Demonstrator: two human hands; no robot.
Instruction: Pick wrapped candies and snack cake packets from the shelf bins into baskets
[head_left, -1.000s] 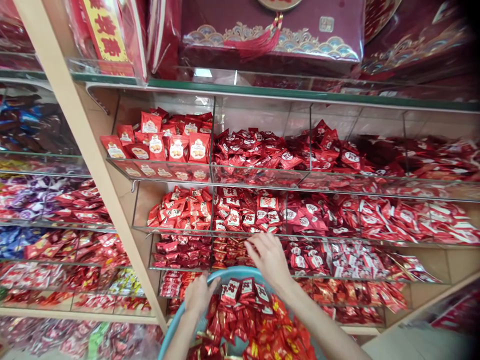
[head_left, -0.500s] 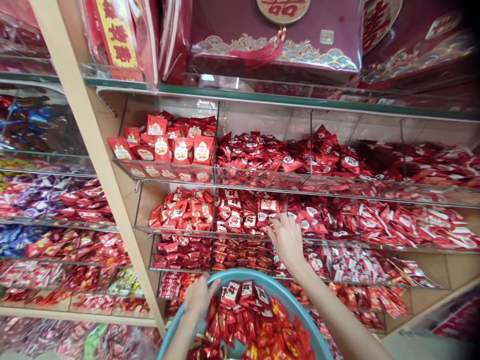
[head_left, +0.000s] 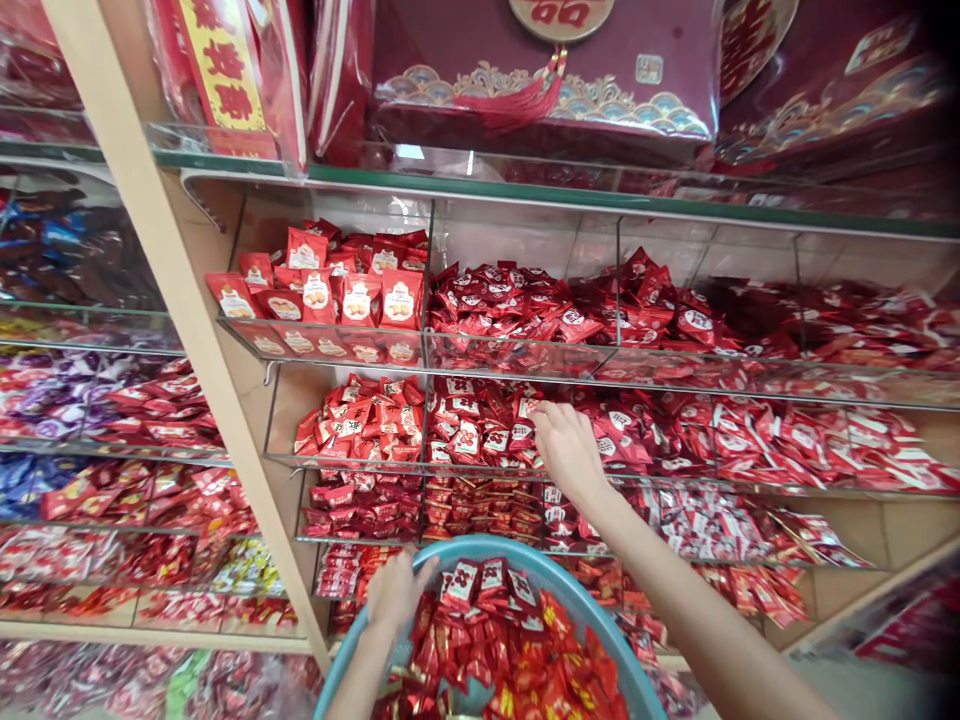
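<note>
My left hand (head_left: 391, 592) grips the far left rim of a round blue plastic basin (head_left: 341, 680), its thumb along the edge. Inside the basin lie small red wrapped sweets (head_left: 469, 640), some with white labels near the far rim and orange-red ones (head_left: 559, 670) on the right. My right hand (head_left: 570, 450) reaches over the basin to a middle shelf compartment. Its fingers bend down onto a red sweet packet with a white label (head_left: 527, 408); the fingertips are partly hidden. More packets of the same look (head_left: 466, 437) lie left of this hand.
Glass dividers and a glass shelf lip (head_left: 360, 463) bound the compartments. Red biscuit packets (head_left: 401, 298) fill the one above left. A wooden post (head_left: 169, 310) stands on the left. Large purple-red gift boxes (head_left: 547, 90) stand on the top glass shelf (head_left: 450, 190).
My right hand has moved slightly left and up, its fingers curling farther over the labelled packet. My left hand and the basin have stayed in place. The view has shifted slightly.
</note>
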